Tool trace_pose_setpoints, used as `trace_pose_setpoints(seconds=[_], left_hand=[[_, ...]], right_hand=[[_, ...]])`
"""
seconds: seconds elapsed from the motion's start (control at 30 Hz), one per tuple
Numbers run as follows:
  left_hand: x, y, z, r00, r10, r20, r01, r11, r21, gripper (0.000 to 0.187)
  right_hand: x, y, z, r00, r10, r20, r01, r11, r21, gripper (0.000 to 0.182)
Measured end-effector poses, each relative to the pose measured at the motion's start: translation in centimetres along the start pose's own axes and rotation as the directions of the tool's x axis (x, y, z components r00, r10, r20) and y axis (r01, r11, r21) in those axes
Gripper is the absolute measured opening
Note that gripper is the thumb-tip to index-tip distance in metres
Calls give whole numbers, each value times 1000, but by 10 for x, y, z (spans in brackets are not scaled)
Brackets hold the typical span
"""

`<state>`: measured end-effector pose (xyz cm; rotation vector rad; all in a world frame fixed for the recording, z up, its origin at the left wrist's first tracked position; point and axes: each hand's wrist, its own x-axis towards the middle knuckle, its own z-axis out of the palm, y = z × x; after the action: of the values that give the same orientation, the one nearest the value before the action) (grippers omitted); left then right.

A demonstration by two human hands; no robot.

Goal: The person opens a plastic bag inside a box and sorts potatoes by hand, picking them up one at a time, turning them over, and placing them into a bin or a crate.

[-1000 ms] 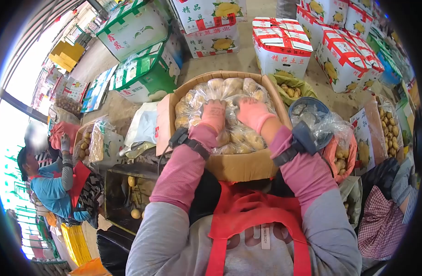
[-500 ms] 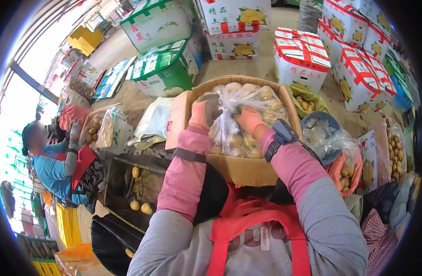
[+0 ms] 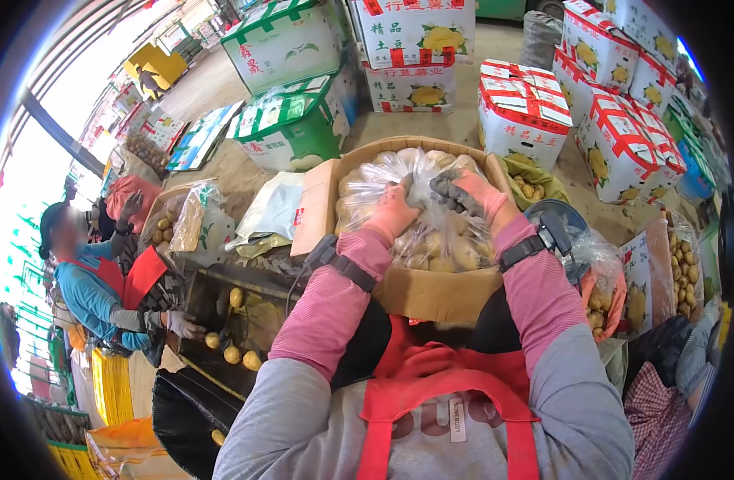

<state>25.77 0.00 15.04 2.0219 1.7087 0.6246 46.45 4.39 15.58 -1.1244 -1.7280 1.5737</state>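
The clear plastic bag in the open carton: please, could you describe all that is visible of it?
The plastic bag looks thin, shiny and wrinkled, its top gathered into loose folds. Pale brown potatoes show through it. It sits inside the brown carton, filling most of it. The gloved left hand and right hand hold its gathered plastic.

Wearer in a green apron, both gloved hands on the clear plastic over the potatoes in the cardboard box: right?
Not quite: the head view shows the apron is red. Left hand and right hand, both gloved, are on the clear plastic over the potatoes in the cardboard box.
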Motion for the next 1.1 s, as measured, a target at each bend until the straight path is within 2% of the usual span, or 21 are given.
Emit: trace_pose_setpoints(seconds=[0.03,0.13,0.23,0.27,0.3,0.33,0.37,0.43,0.47,0.5,0.53,0.6,0.7,0.77,0.8,0.87,0.93,0.97,1.0,1.07,1.1], left_hand=[[8,-10,-2,1000,-22,-9,20,977,-211,61],[23,-38,-21,972,-185,-147,136,946,-294,48],[13,-42,-33,941,-169,-293,172,985,-16,44],[10,-49,-34,912,-124,-392,182,977,114,44],[16,-70,-31,882,33,-470,95,965,246,35],[10,-61,-44,883,37,-468,89,966,243,35],[3,-52,-56,941,-172,-292,95,961,-261,31],[-14,-26,-68,949,-254,188,259,287,-922,22],[-21,-21,-62,949,-254,189,261,289,-921,22],[-28,-14,-53,1000,-19,4,15,592,-806,20],[-34,-6,-44,959,265,-103,-275,770,-575,18],[-48,18,-18,1000,-23,7,21,709,-705,19],[-71,43,-70,974,5,227,174,627,-759,24],[-80,39,-99,920,89,382,265,578,-772,30],[-81,35,-101,923,86,375,259,584,-769,30],[-85,16,-96,992,-124,-15,44,461,-886,35],[-67,-33,-81,983,-173,-68,47,586,-809,46],[-60,-58,-68,988,-153,-17,121,840,-528,53],[-56,-69,-62,988,-153,36,157,973,-167,61],[-50,-64,-43,999,-42,6,43,988,-149,71],[-32,-86,-21,945,328,-16,-311,909,277,72]], right_hand=[[-9,-11,-3,995,93,-39,-94,995,-16,17],[-22,-19,-16,988,103,-111,-134,939,-316,24],[-3,10,-18,986,-43,-163,-46,863,-503,31],[2,23,-19,967,-155,-201,-7,777,-630,32],[-2,21,-10,909,-338,-243,-64,464,-883,32],[-2,13,-5,908,-337,-248,-70,462,-884,32],[-1,6,0,930,-262,-256,8,712,-703,33],[-6,-13,18,952,-190,-239,67,893,-445,33],[-14,-22,34,996,26,-89,-22,999,39,33],[-19,-26,44,979,141,150,-197,850,488,33],[1,-1,51,901,-31,432,-352,529,772,31],[30,30,57,863,-256,436,-358,299,885,30],[50,42,55,899,-51,435,-383,390,837,25],[41,30,42,884,-145,444,-357,404,842,25],[34,17,38,869,-230,439,-322,411,853,26],[11,-9,45,895,-216,391,-295,369,881,27],[-3,-28,55,963,-124,239,-119,599,792,26],[17,-9,59,853,-260,453,-327,409,852,28],[7,-11,67,853,-257,453,-324,419,848,28],[-23,-19,103,960,-170,221,-142,382,913,32],[-23,-25,111,961,-174,214,-132,389,912,32]])
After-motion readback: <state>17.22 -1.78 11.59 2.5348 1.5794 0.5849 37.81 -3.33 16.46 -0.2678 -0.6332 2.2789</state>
